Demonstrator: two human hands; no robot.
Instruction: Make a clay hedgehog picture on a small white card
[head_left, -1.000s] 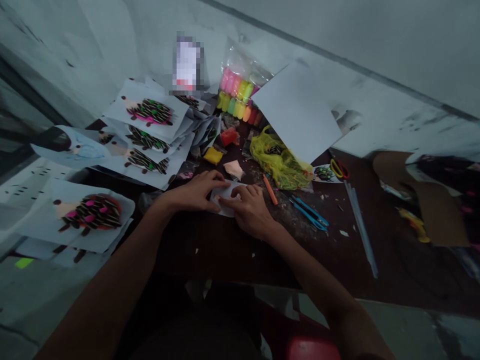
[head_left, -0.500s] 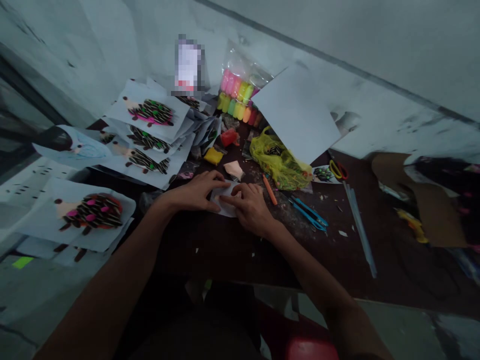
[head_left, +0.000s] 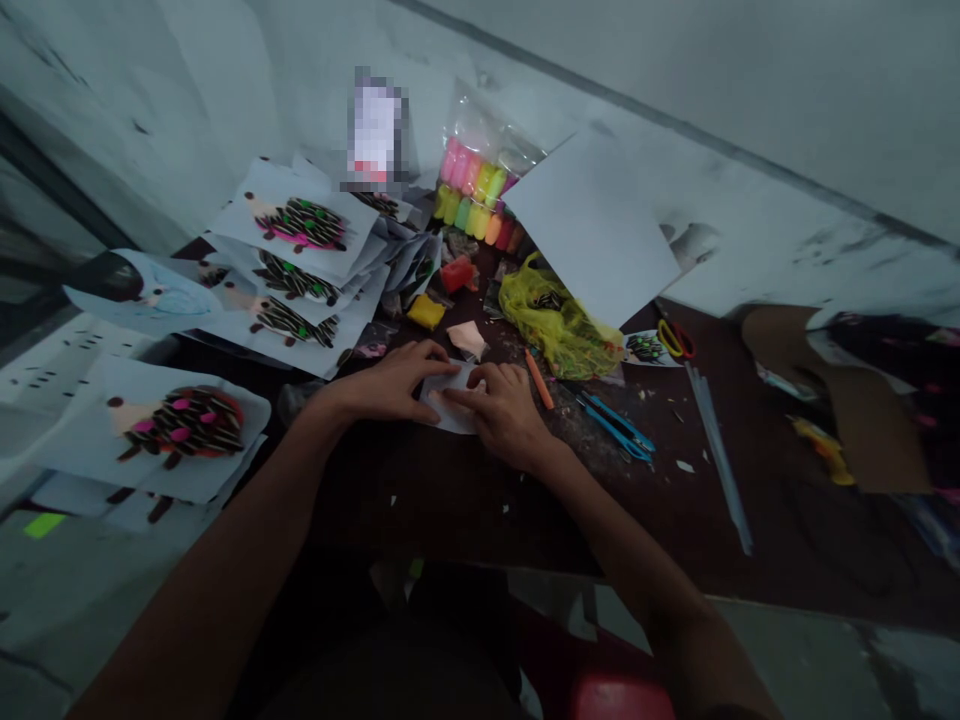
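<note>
A small sheet of white paper (head_left: 454, 418) lies on the dark table. My left hand (head_left: 397, 385) rests at its left side, thumb and fingers spread, holding the sheet down. From the right, my right hand (head_left: 506, 410) reaches over the paper with its index finger stretched out, pressing on a small pale patch there. That patch is mostly hidden by the fingertip and looks like peach clay. Just beyond the hands sits a lump of peach clay (head_left: 466, 340), with yellow clay (head_left: 426, 312) and red clay (head_left: 458, 273) farther back.
An orange stick (head_left: 539, 378), a blue-handled cutting tool (head_left: 619, 428) and scissors (head_left: 676, 340) lie to the right. Behind are a yellow plastic bag (head_left: 551, 320) and a bag of coloured clay (head_left: 476, 190). Papers with hedgehog pictures (head_left: 300, 225) are stacked left. Clear sticks (head_left: 718, 455) lie right.
My right index finger has shifted very slightly on the paper. My left hand and everything else on the table look unchanged.
</note>
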